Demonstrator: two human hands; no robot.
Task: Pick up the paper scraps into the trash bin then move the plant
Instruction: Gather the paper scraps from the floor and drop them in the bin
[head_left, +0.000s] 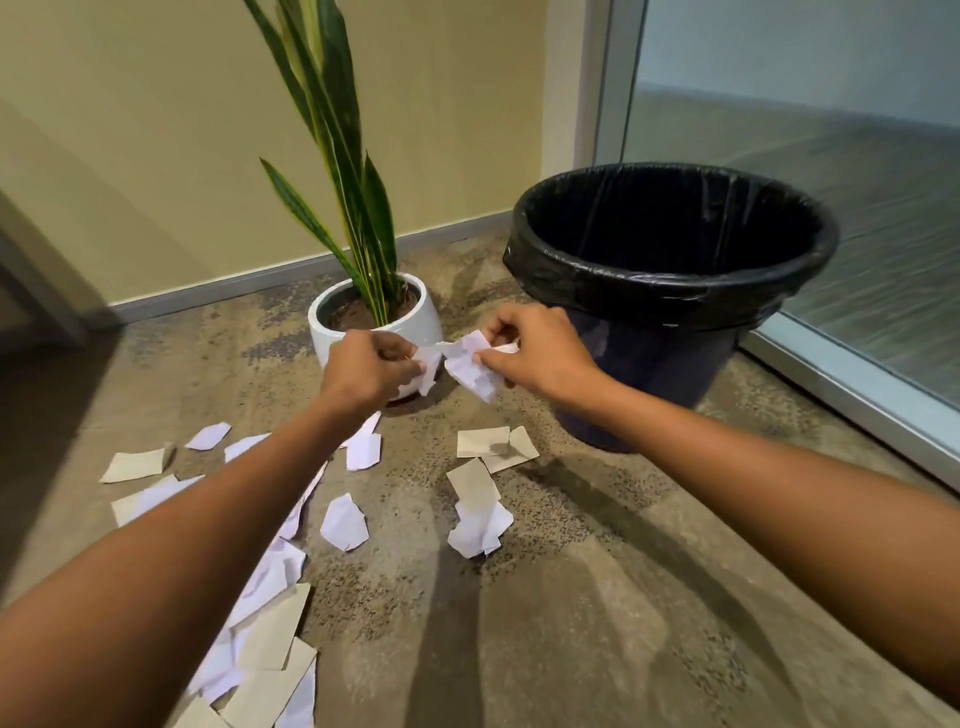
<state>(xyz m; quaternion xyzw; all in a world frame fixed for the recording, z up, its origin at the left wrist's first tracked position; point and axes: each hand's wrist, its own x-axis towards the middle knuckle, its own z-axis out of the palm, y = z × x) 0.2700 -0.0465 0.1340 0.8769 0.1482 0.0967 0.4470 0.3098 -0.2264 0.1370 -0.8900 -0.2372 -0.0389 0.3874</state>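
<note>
My left hand (371, 366) and my right hand (540, 351) are raised in front of the plant pot, each pinching white paper. The left hand holds a small white scrap (427, 371). A crumpled white scrap (470, 366) is in the right hand's fingers. Both scraps nearly touch between the hands. Several white and brown paper scraps (343, 522) lie scattered on the carpet below, mostly at the left. A snake plant (337, 156) stands in a white round pot (324, 332). To its right stands the dark trash bin (670, 291) with a black liner, open at the top.
A beige wall with a grey baseboard (234, 280) runs behind the plant. A frosted glass panel in a metal frame (852, 395) closes off the right side behind the bin. The floor is mottled brown carpet (571, 597).
</note>
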